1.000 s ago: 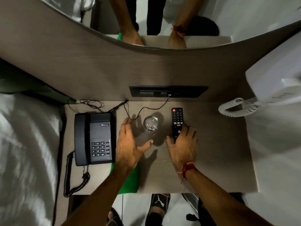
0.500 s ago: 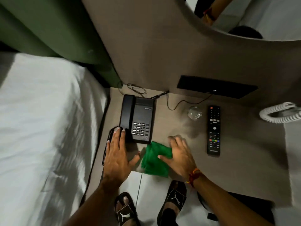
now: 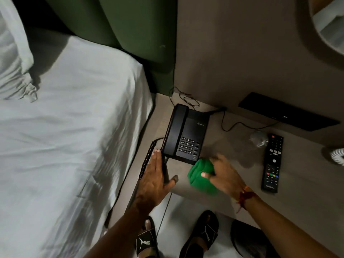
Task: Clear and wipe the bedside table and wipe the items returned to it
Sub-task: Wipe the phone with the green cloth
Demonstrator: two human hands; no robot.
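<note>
A black desk phone [image 3: 186, 135] sits at the back left of the grey-brown bedside table [image 3: 307, 175]. Its coiled cord [image 3: 147, 161] runs along the table's left edge. My left hand [image 3: 156, 179] lies flat and open at the phone's front left corner, fingertips beside the cord. My right hand [image 3: 225, 174] is closed on a folded green cloth [image 3: 199, 177] that lies on the table just in front of the phone. A clear drinking glass [image 3: 258, 139] and a black TV remote [image 3: 272, 162] stand to the right, untouched.
A white bed [image 3: 65, 136] adjoins the table's left edge, with a green headboard [image 3: 134, 34] behind it. A black socket strip [image 3: 286, 112] is set into the back panel, and a thin cable [image 3: 230, 127] trails from it. A white coiled cord [image 3: 337, 155] hangs at the right. My sandalled feet [image 3: 202, 237] are below.
My hands left the glass and the remote and moved left. The right hand took hold of the green cloth, and the left hand settled by the phone's corner. The view swung towards the bed.
</note>
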